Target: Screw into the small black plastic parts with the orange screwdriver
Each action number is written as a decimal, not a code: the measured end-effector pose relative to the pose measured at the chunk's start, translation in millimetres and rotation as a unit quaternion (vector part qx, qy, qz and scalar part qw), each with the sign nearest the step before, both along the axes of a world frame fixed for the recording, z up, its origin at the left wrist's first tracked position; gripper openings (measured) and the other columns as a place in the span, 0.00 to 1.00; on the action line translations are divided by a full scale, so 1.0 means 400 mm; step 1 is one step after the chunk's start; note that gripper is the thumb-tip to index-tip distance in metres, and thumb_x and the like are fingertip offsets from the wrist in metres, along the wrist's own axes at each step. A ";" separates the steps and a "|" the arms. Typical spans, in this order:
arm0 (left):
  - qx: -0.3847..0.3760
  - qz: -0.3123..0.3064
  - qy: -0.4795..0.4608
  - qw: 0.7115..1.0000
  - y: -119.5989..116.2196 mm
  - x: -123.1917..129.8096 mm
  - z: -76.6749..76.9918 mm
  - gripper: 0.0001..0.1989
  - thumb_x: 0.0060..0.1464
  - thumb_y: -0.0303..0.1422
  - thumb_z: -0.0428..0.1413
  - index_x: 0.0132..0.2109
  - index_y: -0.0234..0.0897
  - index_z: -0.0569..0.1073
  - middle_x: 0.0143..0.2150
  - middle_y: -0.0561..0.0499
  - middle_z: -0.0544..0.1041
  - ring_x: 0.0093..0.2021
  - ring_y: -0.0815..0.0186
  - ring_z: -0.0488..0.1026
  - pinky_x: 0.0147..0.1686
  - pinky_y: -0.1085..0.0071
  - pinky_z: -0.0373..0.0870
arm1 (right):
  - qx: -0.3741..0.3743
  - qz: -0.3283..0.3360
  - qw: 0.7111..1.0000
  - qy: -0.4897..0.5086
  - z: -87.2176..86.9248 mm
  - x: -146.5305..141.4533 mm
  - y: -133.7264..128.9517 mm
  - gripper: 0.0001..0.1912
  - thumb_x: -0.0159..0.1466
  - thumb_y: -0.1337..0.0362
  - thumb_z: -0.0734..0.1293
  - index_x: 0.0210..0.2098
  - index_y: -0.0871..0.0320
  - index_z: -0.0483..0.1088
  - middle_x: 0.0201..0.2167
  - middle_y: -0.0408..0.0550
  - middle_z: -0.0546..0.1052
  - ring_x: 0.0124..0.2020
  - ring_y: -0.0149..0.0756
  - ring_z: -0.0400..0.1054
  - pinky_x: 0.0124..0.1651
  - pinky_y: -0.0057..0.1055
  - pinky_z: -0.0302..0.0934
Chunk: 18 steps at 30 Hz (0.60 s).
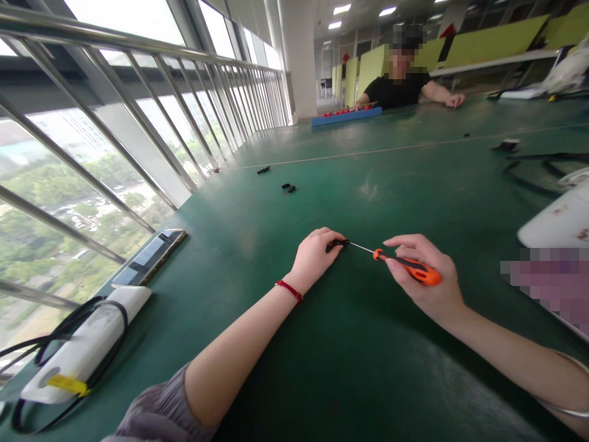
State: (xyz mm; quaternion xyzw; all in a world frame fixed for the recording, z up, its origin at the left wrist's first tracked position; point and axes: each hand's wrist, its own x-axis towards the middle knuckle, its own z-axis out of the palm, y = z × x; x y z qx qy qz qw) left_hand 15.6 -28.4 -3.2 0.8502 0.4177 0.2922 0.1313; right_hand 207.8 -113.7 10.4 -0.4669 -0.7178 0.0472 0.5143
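Note:
My left hand (317, 253) is closed on a small black part (338, 244), pinching it just above the green table (285, 362). Fingers cover much of that part, so its kind does not show. In my right hand (426, 270) is a screwdriver (414, 268) with an orange and black handle, held between thumb and fingers. Its thin metal shaft points left, and the tip meets the black part's right end. Farther off on the table lie small black pieces (288, 188) and another black piece (264, 170).
A phone (150, 258) and a white power strip (92, 344) with black cable lie at left, beside a metal railing (138, 49). Across the table sits a person (398, 89) near a blue tray (347, 116) with red objects. A white object (561, 215) and cables stand at right.

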 end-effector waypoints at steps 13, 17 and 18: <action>-0.006 -0.002 0.002 1.000 -0.001 0.001 0.003 0.09 0.56 0.28 0.52 0.42 0.38 0.76 0.40 0.51 0.76 0.40 0.66 0.72 0.40 0.71 0.70 | -0.009 0.003 1.000 0.000 -0.002 -0.001 0.000 0.09 0.57 0.67 0.66 0.38 0.53 0.66 0.17 0.37 0.67 0.20 0.30 0.65 0.27 0.30 0.61; -0.005 0.000 0.004 1.000 -0.001 0.001 0.004 0.09 0.55 0.28 0.53 0.42 0.38 0.76 0.40 0.51 0.76 0.39 0.66 0.71 0.39 0.71 0.70 | 0.042 -0.011 0.997 0.059 -0.004 -0.005 0.002 0.15 0.56 0.69 0.67 0.42 0.53 0.65 0.27 0.41 0.70 0.25 0.31 0.68 0.31 0.31 0.65; -0.005 0.000 0.003 1.000 -0.001 0.001 0.005 0.09 0.55 0.28 0.53 0.42 0.38 0.76 0.40 0.51 0.76 0.39 0.66 0.71 0.39 0.71 0.70 | 0.051 -0.011 0.996 0.074 -0.006 -0.004 0.003 0.17 0.56 0.70 0.67 0.44 0.53 0.64 0.29 0.42 0.70 0.27 0.32 0.68 0.32 0.32 0.66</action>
